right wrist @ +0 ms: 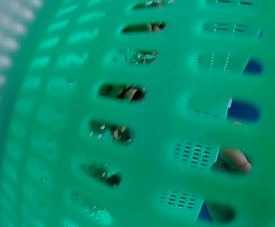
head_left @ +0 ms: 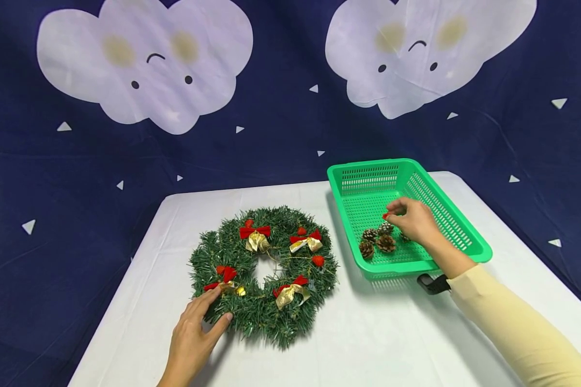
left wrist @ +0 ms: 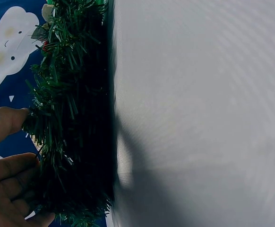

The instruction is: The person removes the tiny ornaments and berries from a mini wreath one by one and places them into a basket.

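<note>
Backdrop [head_left: 281, 156]: navy cloth is hanging behind the desk [head_left: 377, 333].
Right hand [head_left: 415, 220]: pinching a red piece [head_left: 385, 216] near the pinecones [head_left: 385, 243].
Basket [head_left: 397, 267]: holding the pinecones, standing right of the wreath [head_left: 266, 317].
Left hand [head_left: 193, 328]: spreading thumb and fingers, touching the wreath.
Wreath: lying on the desk, wearing bows [head_left: 256, 239].

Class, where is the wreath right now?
In the head view, the wreath lies left of the green basket on the white tabletop, the left hand at its near left edge.

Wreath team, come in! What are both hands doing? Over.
Right hand: pinching red piece in green basket. Left hand: touching wreath. Basket's side between right hand and wreath.
</note>
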`<state>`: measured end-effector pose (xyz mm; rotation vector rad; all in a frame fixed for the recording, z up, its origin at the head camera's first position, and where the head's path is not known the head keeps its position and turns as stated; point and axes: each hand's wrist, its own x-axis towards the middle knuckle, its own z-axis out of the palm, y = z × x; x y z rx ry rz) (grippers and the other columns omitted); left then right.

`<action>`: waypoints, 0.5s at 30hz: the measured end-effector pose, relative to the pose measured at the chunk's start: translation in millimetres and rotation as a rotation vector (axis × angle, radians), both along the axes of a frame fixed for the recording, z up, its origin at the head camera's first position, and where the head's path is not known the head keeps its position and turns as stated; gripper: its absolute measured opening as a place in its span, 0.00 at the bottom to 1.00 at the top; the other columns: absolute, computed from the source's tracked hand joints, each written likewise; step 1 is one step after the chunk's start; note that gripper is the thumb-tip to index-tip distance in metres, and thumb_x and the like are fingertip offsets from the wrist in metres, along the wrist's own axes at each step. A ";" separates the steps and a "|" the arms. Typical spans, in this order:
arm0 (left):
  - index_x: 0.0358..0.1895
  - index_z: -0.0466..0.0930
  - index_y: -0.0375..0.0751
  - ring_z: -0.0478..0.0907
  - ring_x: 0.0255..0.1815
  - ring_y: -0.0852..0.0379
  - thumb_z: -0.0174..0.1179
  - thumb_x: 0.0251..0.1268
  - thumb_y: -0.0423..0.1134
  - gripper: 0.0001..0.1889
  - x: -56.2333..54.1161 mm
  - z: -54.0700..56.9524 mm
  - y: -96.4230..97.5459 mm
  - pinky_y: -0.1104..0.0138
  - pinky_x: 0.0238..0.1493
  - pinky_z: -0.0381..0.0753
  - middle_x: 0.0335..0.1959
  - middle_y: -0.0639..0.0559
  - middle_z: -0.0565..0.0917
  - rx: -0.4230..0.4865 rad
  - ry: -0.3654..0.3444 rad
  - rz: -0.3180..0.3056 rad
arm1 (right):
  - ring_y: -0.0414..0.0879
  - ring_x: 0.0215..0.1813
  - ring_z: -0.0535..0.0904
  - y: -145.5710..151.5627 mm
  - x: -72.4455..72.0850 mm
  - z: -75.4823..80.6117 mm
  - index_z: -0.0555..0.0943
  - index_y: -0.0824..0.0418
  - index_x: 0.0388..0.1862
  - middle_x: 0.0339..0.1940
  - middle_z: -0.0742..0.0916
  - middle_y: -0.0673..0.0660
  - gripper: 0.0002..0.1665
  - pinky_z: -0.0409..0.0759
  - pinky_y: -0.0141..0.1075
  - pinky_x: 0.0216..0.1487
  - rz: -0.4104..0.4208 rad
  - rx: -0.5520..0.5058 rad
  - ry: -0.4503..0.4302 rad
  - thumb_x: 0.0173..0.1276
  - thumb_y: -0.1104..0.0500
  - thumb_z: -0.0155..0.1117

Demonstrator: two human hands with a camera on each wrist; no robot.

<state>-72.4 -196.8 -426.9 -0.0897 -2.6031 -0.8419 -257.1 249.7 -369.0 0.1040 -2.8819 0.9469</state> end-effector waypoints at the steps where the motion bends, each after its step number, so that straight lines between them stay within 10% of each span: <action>1: 0.60 0.76 0.44 0.74 0.58 0.42 0.70 0.51 0.41 0.30 0.0 0.0 0.2 0.42 0.51 0.75 0.56 0.43 0.80 0.000 0.000 0.000 | 0.57 0.46 0.80 1.3 -0.4 -0.2 0.80 0.62 0.49 0.46 0.86 0.65 0.17 0.73 0.37 0.35 0.000 0.009 -0.003 0.63 0.56 0.63; 15: 0.60 0.76 0.43 0.74 0.58 0.42 0.71 0.50 0.41 0.30 0.1 -0.1 0.3 0.42 0.52 0.75 0.56 0.43 0.81 -0.005 0.012 0.000 | 0.57 0.42 0.82 14.1 -3.5 -5.0 0.80 0.65 0.48 0.43 0.87 0.66 0.18 0.75 0.35 0.32 0.033 0.072 -0.065 0.61 0.57 0.61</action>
